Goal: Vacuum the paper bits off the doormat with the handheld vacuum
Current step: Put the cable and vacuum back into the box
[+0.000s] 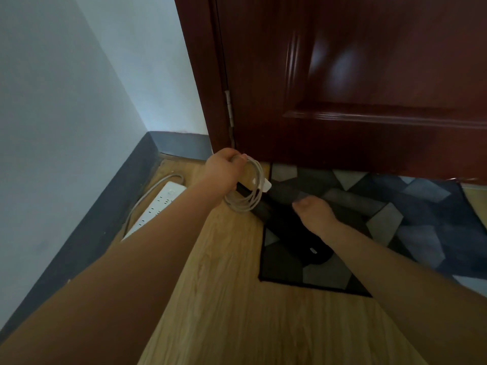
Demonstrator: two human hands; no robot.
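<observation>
The doormat (421,233), patterned in grey, blue and black shapes, lies on the wood floor against the door. A black handheld vacuum (287,233) lies across the mat's left part, one end reaching toward my left hand. My right hand (315,214) sits on top of the vacuum with its fingers curled down around it. My left hand (226,168) grips a coil of white cable (250,196) with a white plug (266,185), held just above the mat's left edge. I cannot make out any paper bits in this blurred view.
A dark red door (355,75) stands shut right behind the mat. A white power strip (158,204) with its grey cord lies on the floor along the left wall and dark skirting (105,206). Bare wood floor (224,299) spreads in front of me.
</observation>
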